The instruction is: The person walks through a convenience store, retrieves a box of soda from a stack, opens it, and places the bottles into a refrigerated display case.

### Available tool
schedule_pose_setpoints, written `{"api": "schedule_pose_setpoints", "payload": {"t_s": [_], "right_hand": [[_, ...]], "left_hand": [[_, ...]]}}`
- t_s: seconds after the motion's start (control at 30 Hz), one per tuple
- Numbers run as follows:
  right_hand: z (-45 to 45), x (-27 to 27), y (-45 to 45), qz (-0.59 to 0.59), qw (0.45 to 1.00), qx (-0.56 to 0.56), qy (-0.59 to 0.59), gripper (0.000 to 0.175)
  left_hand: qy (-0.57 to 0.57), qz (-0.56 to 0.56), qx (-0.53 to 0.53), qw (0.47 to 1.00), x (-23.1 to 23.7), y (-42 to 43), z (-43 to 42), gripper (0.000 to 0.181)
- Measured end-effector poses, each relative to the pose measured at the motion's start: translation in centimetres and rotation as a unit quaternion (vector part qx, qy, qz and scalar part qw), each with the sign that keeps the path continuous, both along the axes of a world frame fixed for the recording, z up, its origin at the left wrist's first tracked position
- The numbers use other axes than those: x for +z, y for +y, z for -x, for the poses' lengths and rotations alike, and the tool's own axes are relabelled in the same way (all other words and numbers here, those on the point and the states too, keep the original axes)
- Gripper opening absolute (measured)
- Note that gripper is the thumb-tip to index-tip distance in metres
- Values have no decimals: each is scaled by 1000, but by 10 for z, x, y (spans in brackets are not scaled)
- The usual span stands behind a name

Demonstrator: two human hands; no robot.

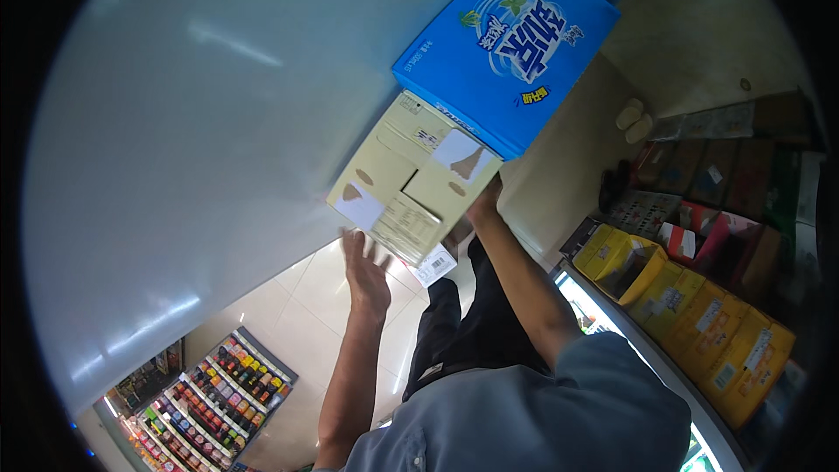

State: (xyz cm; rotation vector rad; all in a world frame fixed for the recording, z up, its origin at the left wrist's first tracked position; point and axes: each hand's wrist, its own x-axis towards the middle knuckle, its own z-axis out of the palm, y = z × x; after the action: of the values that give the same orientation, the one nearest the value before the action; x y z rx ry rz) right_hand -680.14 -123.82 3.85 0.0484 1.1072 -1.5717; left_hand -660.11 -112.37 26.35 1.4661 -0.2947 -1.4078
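Note:
A cream cardboard carton point(393, 144) with torn tape patches lies in front of me, end to end with a large blue drink carton point(498, 46) bearing printed writing. My left hand point(367, 272) is just below the cream carton's near left corner, fingers spread and slightly blurred; whether it touches the carton is unclear. At the carton's right side is my right hand point(485, 200), its fingers mostly hidden behind the box. Below the near edge of the cream carton shows a white piece with a barcode point(436, 265), partly covered.
A large pale smooth surface point(196, 111) fills the left. Shelves of bottled drinks point(216, 400) stand at lower left. On the right, yellow cartons point(714, 328) and an open yellow box point(629, 269) line the top of a lit cooler. Pale slippers point(634, 120) lie farther back.

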Motion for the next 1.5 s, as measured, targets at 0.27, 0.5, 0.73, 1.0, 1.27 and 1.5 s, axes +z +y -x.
{"api": "schedule_pose_setpoints", "payload": {"t_s": [0.27, 0.5, 0.73, 1.0, 1.27, 1.5], "right_hand": [[-6, 66, 4, -52, 993, 19, 102, 51], [-9, 57, 3, -53, 979, 2, 195, 51], [-23, 48, -7, -109, 989, -72, 68, 52], [5, 33, 11, -112, 984, 66, 117, 48], [-23, 26, 102, -212, 962, 173, -11, 53], [-73, 10, 155, -155, 956, 143, -204, 66]], "left_hand": [[78, 62, -70, 993, 10, -17, 23, 59], [71, 50, -80, 993, -32, -25, 30, 68], [103, 73, -109, 986, -43, -31, 16, 61], [78, 74, -240, 965, -34, -40, 6, 63], [-18, 9, -307, 951, -19, -42, -2, 82], [3, -35, -266, 963, -9, -21, -8, 84]]}}
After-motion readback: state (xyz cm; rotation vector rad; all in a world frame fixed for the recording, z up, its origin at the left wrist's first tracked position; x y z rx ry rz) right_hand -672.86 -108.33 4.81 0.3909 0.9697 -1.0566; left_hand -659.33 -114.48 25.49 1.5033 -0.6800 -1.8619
